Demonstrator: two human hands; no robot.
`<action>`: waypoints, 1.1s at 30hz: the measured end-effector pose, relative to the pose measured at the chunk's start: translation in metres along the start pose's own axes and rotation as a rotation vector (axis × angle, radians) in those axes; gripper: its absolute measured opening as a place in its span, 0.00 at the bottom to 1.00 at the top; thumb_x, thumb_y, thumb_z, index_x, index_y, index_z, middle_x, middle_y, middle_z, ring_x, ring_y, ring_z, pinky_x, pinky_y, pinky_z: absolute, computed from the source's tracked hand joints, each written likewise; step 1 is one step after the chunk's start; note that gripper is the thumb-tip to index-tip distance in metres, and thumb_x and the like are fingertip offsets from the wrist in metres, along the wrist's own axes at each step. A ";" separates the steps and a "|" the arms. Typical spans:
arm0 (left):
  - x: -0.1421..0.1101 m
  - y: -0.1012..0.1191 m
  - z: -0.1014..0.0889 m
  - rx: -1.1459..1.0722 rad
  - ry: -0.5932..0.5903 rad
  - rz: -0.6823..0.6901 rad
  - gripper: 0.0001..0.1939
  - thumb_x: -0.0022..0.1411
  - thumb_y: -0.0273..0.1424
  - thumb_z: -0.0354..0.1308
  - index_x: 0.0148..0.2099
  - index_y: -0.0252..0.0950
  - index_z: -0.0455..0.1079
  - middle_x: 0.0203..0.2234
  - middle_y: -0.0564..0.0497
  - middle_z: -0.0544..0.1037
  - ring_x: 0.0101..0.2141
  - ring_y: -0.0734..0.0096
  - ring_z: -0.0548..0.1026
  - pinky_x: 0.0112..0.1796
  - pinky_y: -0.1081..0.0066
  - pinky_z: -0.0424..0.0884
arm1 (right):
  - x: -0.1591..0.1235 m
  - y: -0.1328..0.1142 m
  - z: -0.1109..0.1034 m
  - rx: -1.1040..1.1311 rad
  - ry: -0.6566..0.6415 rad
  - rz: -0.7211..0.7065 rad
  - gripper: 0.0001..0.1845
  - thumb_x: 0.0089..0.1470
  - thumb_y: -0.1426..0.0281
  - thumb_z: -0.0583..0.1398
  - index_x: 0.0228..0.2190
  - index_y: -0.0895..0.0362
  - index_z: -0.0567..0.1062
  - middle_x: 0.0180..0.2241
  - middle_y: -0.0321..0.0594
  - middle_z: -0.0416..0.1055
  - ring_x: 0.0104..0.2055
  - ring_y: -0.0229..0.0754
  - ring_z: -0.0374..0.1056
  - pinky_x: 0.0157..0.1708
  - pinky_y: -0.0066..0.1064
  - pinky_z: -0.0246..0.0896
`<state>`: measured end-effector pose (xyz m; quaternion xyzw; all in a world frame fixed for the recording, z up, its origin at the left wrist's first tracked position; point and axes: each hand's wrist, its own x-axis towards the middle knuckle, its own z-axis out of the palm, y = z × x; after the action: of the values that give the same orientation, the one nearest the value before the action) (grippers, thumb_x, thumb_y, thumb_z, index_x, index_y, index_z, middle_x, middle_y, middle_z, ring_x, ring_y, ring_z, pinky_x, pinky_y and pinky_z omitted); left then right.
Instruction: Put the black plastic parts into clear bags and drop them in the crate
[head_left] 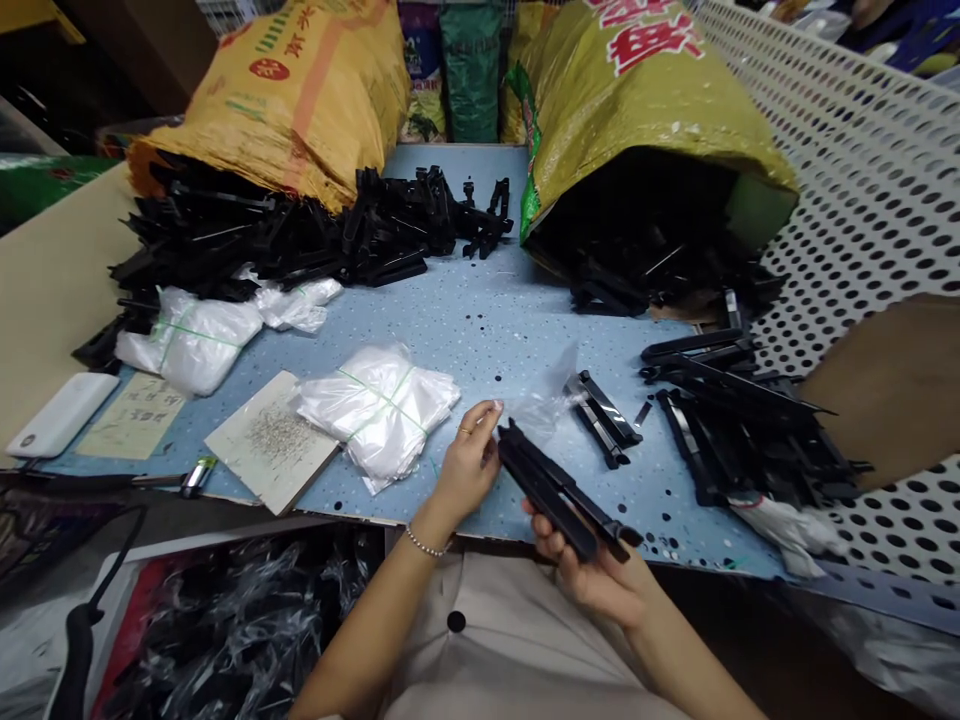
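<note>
My right hand [592, 575] grips a long black plastic piece with two hinged arms [559, 490], tilted above the table's front edge. My left hand [469, 455] is beside its far end, thumb and forefinger pressed together; whatever they pinch, if anything, is too small to make out. Just beyond the fingers lies a clear plastic bag [551, 395], crumpled. To its right are more black two-armed pieces [606, 418] with shiny strips. A stack of clear bags tied with green string [382, 405] lies left of my left hand.
Black pieces spill from an orange sack [300, 100] and a yellow-green sack [637, 120]. Another heap [750, 420] lies right, beside a perforated white wall [892, 240]. At left are a tile [255, 450], a hammer [196, 478] and a white power bank [64, 412]. Below stands a box of bagged pieces [240, 610].
</note>
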<state>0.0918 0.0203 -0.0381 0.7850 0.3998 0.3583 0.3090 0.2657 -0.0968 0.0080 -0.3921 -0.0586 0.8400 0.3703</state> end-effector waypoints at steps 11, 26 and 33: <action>-0.038 0.048 -0.014 0.126 -0.360 0.309 0.38 0.61 0.22 0.45 0.70 0.40 0.36 0.65 0.43 0.55 0.64 0.70 0.60 0.60 0.68 0.69 | 0.050 -0.012 0.001 -0.302 0.364 -0.525 0.31 0.46 0.54 0.66 0.45 0.57 0.64 0.34 0.39 0.71 0.31 0.34 0.65 0.31 0.24 0.61; -0.074 0.099 -0.139 0.682 -0.085 0.192 0.27 0.56 0.38 0.59 0.58 0.39 0.65 0.42 0.49 0.78 0.36 0.75 0.78 0.34 0.74 0.76 | 0.057 0.029 0.093 -1.318 -0.187 -0.530 0.04 0.48 0.76 0.55 0.30 0.61 0.68 0.31 0.38 0.69 0.31 0.34 0.61 0.33 0.24 0.54; -0.144 0.058 -0.205 0.599 -0.296 -0.339 0.14 0.57 0.37 0.57 0.45 0.42 0.74 0.35 0.54 0.80 0.31 0.78 0.78 0.33 0.80 0.71 | 0.051 0.024 0.114 -0.945 -0.604 -0.137 0.12 0.61 0.65 0.53 0.39 0.60 0.71 0.38 0.40 0.71 0.35 0.32 0.68 0.36 0.24 0.62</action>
<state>-0.1116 -0.0898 0.0737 0.8066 0.5622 0.0518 0.1751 0.1506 -0.0580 0.0451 -0.2526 -0.5573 0.7714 0.1750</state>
